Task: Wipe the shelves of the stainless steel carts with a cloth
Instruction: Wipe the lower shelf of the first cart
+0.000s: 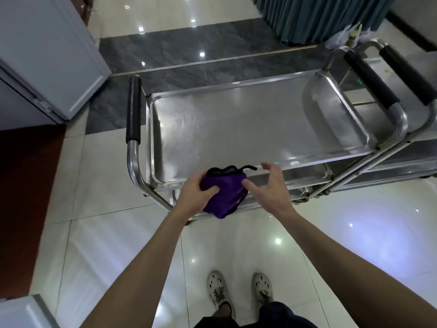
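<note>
- Person is standing at the near edge of a stainless steel cart [236, 129], looking down on its top shelf [248, 124]; white perforated shoes [238, 288] are showing on the glossy tile floor [354, 233].
- Left hand [196, 189] is gripping a bunched purple cloth [224, 192], fingers curled tight into the fabric, holding it at the near rim of the top shelf, left of centre.
- Cloth has black trim, and a black loop is sticking out at its far side; lower part is hanging below the rim line. Cannot tell if it is touching the shelf.
- Right hand [272, 185] is sitting just right of the cloth, fingers spread and loose, thumb tip touching or nearly touching the purple fabric; not clamping anything.
- Hands are close together, cloth between them.
- Top shelf is looking bare and reflective, with light glare and faint smears.
- Black foam grip [133, 108] is covering the cart handle at the left end; a matching grip [369, 79] is at the right end.
- Second cart [402, 147] is standing touching or just beside the first at the far right, with its own black grip [409, 72].
- Lower shelf of the first cart is peeking out under the near right edge.
- White cabinet [47, 55] is standing far left; teal curtain [319, 15] is hanging at the far right; a dark tile band is crossing the floor beyond the cart.
</note>
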